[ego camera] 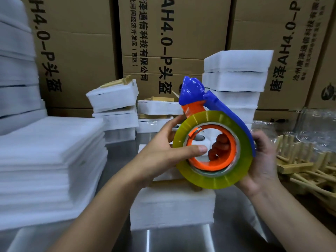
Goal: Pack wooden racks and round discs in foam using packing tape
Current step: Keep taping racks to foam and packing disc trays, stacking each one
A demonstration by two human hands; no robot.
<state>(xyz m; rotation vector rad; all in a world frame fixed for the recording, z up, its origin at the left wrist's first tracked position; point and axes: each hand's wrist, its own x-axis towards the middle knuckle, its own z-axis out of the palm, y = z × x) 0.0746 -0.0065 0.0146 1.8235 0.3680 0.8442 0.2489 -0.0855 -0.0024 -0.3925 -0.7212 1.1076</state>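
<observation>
A tape dispenser with a blue head and orange core carries a yellowish roll of packing tape, held up in the middle of the view. My right hand grips it from the right, fingers curled through the orange core. My left hand holds the roll's left edge, thumb across its face and fingers behind. Below lies a foam-wrapped bundle on the metal table, with a bit of wood showing at its top edge.
A tall stack of white foam sheets fills the left. Wrapped foam packs pile up behind, another tall pile at centre right. Loose wooden racks and clear plastic bags lie right. Cardboard boxes wall the back.
</observation>
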